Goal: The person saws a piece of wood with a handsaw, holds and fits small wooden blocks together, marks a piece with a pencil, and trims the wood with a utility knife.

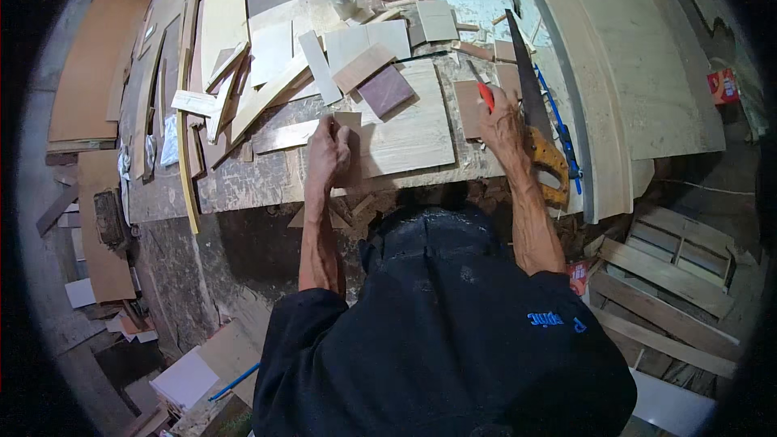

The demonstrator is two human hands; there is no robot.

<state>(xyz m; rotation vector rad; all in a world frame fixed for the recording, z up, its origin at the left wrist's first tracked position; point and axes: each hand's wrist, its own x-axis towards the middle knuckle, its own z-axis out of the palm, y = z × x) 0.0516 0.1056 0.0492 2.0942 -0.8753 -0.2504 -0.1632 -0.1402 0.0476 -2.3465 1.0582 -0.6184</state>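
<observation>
My left hand (327, 154) is closed on the edge of a small wooden board (350, 121) near the front of the workbench. A larger pale board (413, 133) lies flat just to its right. My right hand (503, 125) is closed round a slim tool with a red handle (486, 95); its dark thin end points away to the far left, and its kind is unclear. Under that hand lies a brown wooden piece (467, 109). Right beside my right wrist is a handsaw with a dark blade (530, 85) and a wooden handle (550, 166).
A purplish square block (386, 91) and several wood offcuts cover the bench middle. Long strips (188, 97) lie at the left. A clear plastic cup (341, 2) stands at the back. A blue tool (566, 133) lies right of the saw, before a large panel (647, 57).
</observation>
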